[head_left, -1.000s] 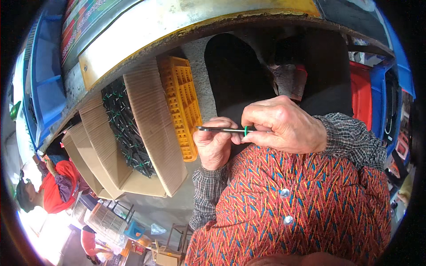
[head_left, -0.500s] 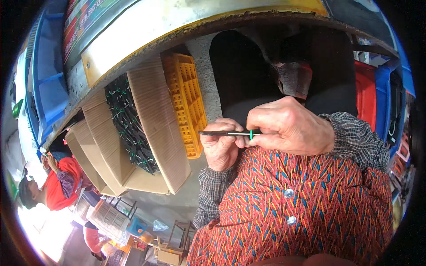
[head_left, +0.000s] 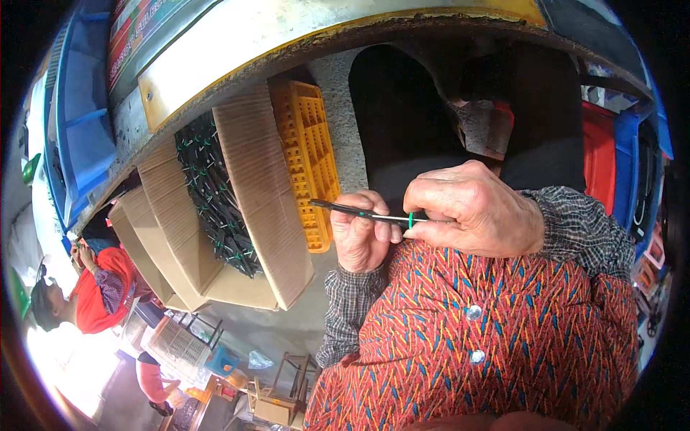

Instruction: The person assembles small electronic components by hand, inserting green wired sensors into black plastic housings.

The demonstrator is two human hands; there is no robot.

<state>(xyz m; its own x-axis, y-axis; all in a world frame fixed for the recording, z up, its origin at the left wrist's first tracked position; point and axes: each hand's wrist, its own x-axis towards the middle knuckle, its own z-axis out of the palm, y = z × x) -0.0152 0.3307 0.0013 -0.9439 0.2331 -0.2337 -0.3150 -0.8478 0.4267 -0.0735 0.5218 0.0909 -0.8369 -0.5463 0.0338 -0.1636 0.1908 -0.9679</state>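
Note:
Both my hands meet over my lap at a slim black piece [head_left: 343, 209] with small green spots and a thin bright metal rod. My left hand [head_left: 361, 241] pinches its black part between thumb and fingers, and the black end sticks out past them to the left. My right hand [head_left: 471, 208] closes round the other end, where a green ring [head_left: 411, 220] circles the rod at the fingertips. What lies inside the right fingers is mostly hidden. A carton to the left holds a heap of similar black pieces [head_left: 215, 194] with green and silver bits.
The open cardboard carton [head_left: 262, 179] stands beside a yellow plastic crate [head_left: 313, 165]. A worn metal table edge [head_left: 237, 61] runs overhead of my knees. Red and blue bins [head_left: 602, 154] are at the right. A person in red [head_left: 106, 291] works at the far left, another farther back.
The black piece has tilted, its left end higher and reaching farther out. My left fingers have shifted along it, slightly apart from the right. The whole view has moved a little.

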